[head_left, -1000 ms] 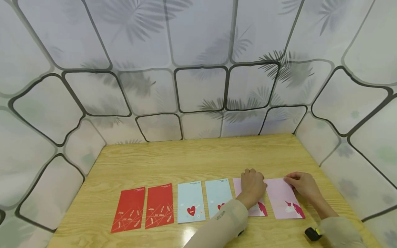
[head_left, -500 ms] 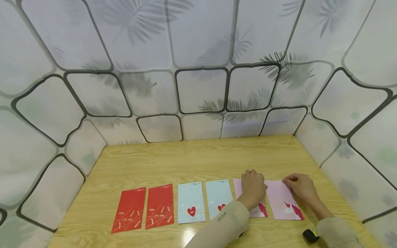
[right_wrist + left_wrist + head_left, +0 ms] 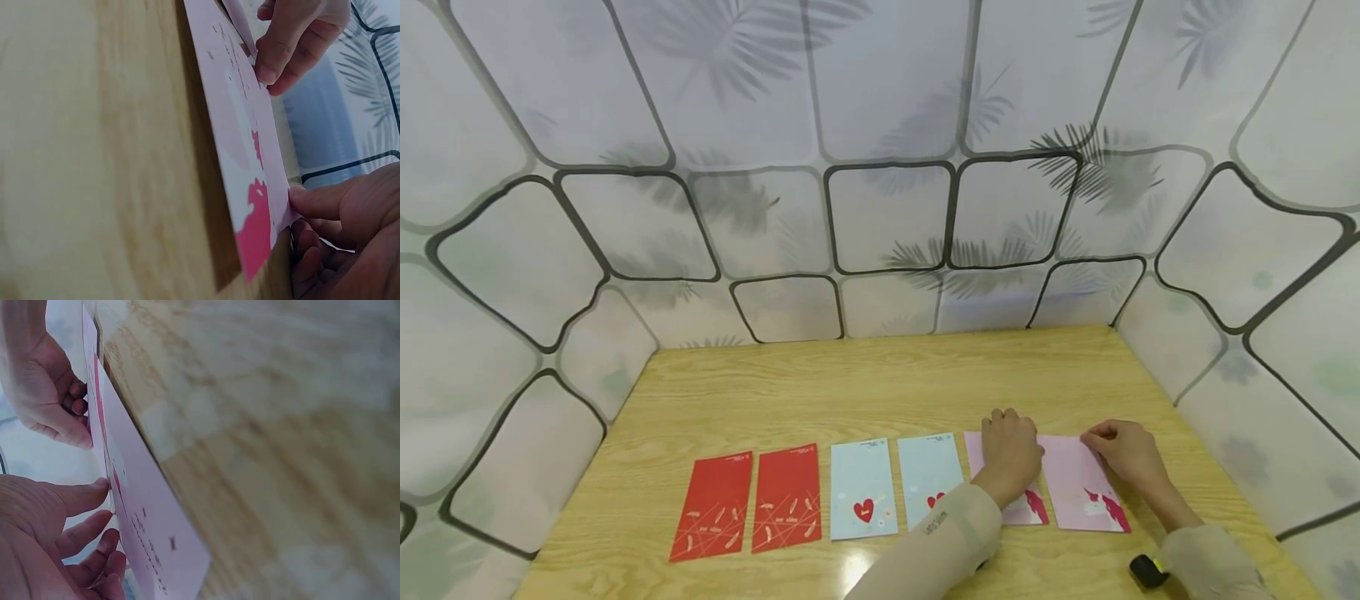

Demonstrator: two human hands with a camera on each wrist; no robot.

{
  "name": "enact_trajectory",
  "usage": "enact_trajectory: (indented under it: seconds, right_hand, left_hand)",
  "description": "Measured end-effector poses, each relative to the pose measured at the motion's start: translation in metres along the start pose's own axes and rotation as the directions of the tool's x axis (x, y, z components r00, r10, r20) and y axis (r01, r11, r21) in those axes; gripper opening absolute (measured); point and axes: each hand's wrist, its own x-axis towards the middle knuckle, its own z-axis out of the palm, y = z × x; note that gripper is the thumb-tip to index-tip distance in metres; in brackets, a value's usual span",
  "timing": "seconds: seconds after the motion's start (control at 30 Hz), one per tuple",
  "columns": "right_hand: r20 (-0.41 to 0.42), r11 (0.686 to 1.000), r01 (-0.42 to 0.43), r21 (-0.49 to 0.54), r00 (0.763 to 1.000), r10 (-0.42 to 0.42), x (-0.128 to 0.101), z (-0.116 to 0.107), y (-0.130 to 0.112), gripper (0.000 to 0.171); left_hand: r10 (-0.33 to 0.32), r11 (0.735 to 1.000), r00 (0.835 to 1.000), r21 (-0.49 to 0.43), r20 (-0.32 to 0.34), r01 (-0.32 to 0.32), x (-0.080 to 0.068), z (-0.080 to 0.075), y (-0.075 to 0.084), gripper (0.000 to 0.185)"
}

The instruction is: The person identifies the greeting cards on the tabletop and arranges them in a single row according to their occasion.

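**Mia:** Look, since a moment ago the far-right pink card has slid a little to the left, closer to the other pink card. The right hand moved left with it.

**Ben:** Is the right hand holding that card?

**Mia:** Its fingertips touch the card's edge, and the fingers are bent. I cannot tell if they pinch the card or only push it.

**Ben:** And the left hand?

**Mia:** It rests on top of the other pink card. Its fingers are curled a bit, pressing down. I cannot tell if they grip anything.

**Ben:** Where are the two pink cards?

**Mia:** Both lie flat on the wooden table, at the right end of a row. They are just beside each other, with a thin gap between.

**Ben:** What else is in the row?

**Mia:** Two light blue cards with red hearts sit in the middle. Two red cards sit on the left.

**Ben:** What is that small black thing?

**Mia:** A black band on the right wrist, with a bit of yellow on it.
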Motion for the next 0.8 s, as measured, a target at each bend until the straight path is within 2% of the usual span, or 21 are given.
enact_trajectory:
  seconds: [0.3, 0.43, 0.6, 0.7, 0.8]
  right_hand:
    - [-0.011, 1.000, 0.005, -0.004, 1.000, -0.005, -0.001, 0.003, 0.000, 0.025]
    - [-0.013, 1.000, -0.001, 0.022, 1.000, 0.001, -0.001, 0.002, 0.001, 0.031]
    - [-0.005, 0.999, 0.001, 0.047, 1.000, -0.001, 0.001, -0.001, 0.001, 0.037]
    - [0.013, 0.999, -0.002, 0.051, 1.000, 0.001, 0.001, -0.004, 0.002, 0.040]
    - [0.019, 0.998, -0.002, 0.056, 1.000, 0.001, -0.001, -0.008, 0.000, 0.041]
  left_hand:
    - [-0.005, 1.000, 1.000, 0.024, 0.020, 0.005, -0.002, -0.001, 0.000, 0.023]
    - [0.009, 1.000, 1.000, -0.008, -0.011, -0.009, 0.001, 0.001, -0.006, 0.019]
    - [0.025, 0.990, 0.997, -0.134, -0.076, -0.035, 0.000, -0.007, -0.020, 0.018]
    - [0.045, 0.970, 0.995, -0.233, -0.086, -0.064, -0.004, -0.017, -0.032, 0.020]
    - [0.073, 0.952, 0.994, -0.291, -0.085, -0.094, -0.010, -0.027, -0.046, 0.024]
